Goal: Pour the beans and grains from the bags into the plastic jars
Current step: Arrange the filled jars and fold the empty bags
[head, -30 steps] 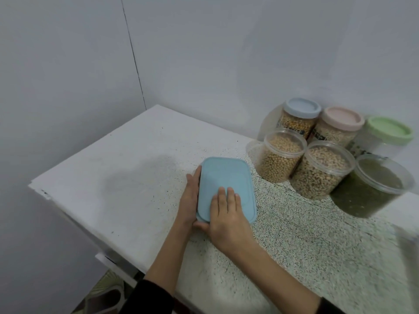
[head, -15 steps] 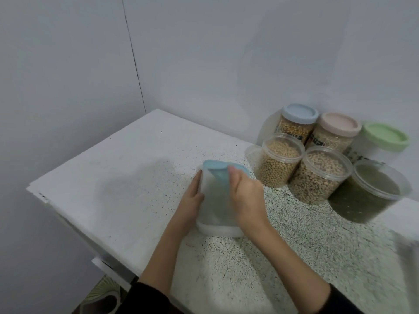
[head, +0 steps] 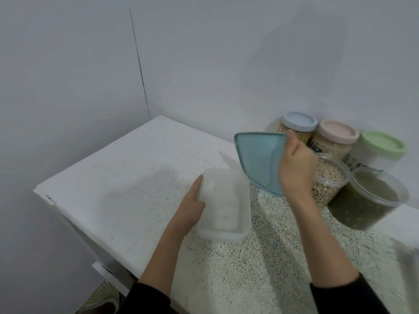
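A clear rectangular plastic container (head: 224, 205) stands open on the speckled table (head: 127, 177), and it looks empty. My left hand (head: 192, 207) holds its left side, thumb along the wall. My right hand (head: 297, 168) grips the blue lid (head: 258, 162), lifted off and tilted above the table to the container's right. Behind that hand stand round jars: an open jar of pale beans (head: 328, 182), an open jar of green beans (head: 367, 200), and three lidded jars with blue (head: 299, 121), pink (head: 337, 132) and green (head: 383, 146) lids.
The table sits in a corner between two grey walls. Its left edge (head: 45, 196) drops to the floor, where a patterned mat shows below. A blurred pale shape (head: 408, 254) enters at the right edge.
The right hand has pulled the blue lid off the container and raised it up and to the right. The left hand has stayed on the container's left side.
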The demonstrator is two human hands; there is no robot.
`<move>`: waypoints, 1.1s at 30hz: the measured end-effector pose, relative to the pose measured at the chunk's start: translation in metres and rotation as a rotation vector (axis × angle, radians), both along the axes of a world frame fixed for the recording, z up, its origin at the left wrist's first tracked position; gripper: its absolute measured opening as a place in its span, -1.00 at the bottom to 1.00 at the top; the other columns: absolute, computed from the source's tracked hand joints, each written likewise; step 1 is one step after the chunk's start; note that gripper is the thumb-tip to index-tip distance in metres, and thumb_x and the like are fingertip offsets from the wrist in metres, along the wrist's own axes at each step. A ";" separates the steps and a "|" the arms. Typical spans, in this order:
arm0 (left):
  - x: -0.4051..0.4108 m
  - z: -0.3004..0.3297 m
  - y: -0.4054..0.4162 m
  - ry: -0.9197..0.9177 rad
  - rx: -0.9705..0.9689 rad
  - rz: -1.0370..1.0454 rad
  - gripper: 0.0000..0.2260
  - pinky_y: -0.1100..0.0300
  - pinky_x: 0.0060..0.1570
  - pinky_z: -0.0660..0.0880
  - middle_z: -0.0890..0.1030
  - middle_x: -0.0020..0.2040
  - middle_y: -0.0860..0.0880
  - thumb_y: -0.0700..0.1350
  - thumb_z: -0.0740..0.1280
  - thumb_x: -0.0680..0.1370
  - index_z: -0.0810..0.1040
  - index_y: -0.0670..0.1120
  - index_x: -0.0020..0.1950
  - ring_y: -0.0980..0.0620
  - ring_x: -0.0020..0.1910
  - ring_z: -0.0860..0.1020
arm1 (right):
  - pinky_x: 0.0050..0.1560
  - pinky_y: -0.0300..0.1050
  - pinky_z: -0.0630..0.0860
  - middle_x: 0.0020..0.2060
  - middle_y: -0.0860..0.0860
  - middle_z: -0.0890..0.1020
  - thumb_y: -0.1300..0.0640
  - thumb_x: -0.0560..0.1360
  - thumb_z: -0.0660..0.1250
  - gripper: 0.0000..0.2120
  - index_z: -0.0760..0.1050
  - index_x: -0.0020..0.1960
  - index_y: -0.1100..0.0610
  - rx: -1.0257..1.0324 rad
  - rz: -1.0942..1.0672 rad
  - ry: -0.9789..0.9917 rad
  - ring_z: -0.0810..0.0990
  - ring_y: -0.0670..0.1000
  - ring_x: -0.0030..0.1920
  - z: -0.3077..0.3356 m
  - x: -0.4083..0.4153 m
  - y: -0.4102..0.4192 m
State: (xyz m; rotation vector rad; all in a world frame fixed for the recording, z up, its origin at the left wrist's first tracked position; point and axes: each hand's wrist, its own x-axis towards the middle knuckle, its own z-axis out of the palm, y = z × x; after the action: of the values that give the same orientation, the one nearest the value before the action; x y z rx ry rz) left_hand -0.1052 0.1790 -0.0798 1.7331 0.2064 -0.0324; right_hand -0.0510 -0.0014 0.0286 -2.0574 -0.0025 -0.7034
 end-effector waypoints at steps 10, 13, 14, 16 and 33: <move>0.006 0.039 0.011 -0.185 -0.062 0.180 -0.50 0.20 0.30 0.23 0.29 0.49 0.09 0.03 0.16 0.63 0.14 0.01 0.55 0.14 0.39 0.31 | -0.36 -0.14 0.23 -0.35 0.19 0.46 -0.18 0.59 0.10 -0.42 0.42 -0.24 0.34 0.224 0.125 0.121 0.37 0.01 -0.33 0.005 0.008 -0.025; 0.010 0.068 0.025 -0.370 -0.026 0.115 -0.54 0.35 0.17 0.41 0.46 0.32 0.16 0.05 0.25 0.57 0.27 0.09 0.46 0.25 0.18 0.48 | -0.27 -0.08 0.31 -0.35 0.35 0.47 -0.23 0.56 0.13 -0.34 0.42 -0.25 0.41 0.154 0.285 0.212 0.39 0.03 -0.34 0.003 0.002 -0.005; 0.009 0.074 0.029 -0.390 0.033 0.069 -0.58 0.38 0.09 0.46 0.52 0.23 0.16 0.02 0.31 0.54 0.36 0.08 0.39 0.27 0.10 0.52 | -0.28 -0.11 0.27 -0.39 0.28 0.43 -0.18 0.57 0.14 -0.43 0.41 -0.29 0.32 0.133 0.309 0.231 0.36 0.02 -0.34 0.003 0.000 0.003; 0.009 0.080 0.037 -0.401 0.119 0.066 -0.79 0.32 -0.04 0.51 0.62 0.01 0.12 -0.13 0.40 0.51 0.57 -0.01 0.15 0.28 -0.10 0.57 | -0.33 -0.15 0.20 -0.39 0.15 0.39 -0.12 0.59 0.16 -0.57 0.40 -0.28 0.19 0.150 0.342 0.261 0.33 0.00 -0.36 0.003 0.000 0.018; 0.020 -0.012 0.079 -0.030 0.181 0.693 -0.78 0.16 -0.12 0.35 0.55 -0.09 -0.11 -0.31 0.18 0.58 0.62 -0.23 0.05 -0.05 -0.09 0.47 | -0.23 -0.10 0.37 -0.24 -0.01 0.48 0.27 0.56 0.20 -0.80 0.38 0.18 0.21 0.219 -0.010 0.585 0.45 -0.03 -0.25 -0.105 -0.022 0.028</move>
State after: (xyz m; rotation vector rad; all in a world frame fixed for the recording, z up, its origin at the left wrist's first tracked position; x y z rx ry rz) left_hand -0.0848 0.2579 -0.0921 1.7554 0.7949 0.5318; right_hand -0.0725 0.0265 -0.0765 -1.9791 0.4002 -0.0814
